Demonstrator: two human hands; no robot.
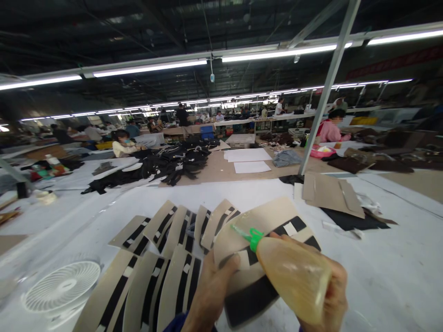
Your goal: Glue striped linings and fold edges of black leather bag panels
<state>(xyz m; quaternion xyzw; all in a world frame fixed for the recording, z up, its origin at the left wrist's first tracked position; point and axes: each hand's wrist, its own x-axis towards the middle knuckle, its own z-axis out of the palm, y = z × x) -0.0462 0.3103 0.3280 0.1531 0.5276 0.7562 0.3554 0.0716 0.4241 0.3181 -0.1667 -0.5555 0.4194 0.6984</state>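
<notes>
My left hand (pixel 215 283) grips the lower left edge of a curved beige panel (pixel 270 212) with black strips and small white patches, its thumb on the panel's face. In my right hand (pixel 334 286) is a glue bottle (pixel 294 272), a squeeze bottle of yellowish liquid with a green cap (pixel 255 239). The bottle is tilted, and its pale green nozzle (pixel 239 230) points to the upper left over the panel's beige area. Whether the tip touches the surface I cannot tell. Several similar beige panels (pixel 138 288) with black strips lie overlapping to the left.
A white round fan (pixel 65 286) stands at the left on the white table (pixel 387 276). Brown cardboard pieces (pixel 332 193) lie over black material at the right, near a slanted metal post (pixel 327 92). Black fabric pieces (pixel 173 161) are piled farther back, with people at other tables beyond.
</notes>
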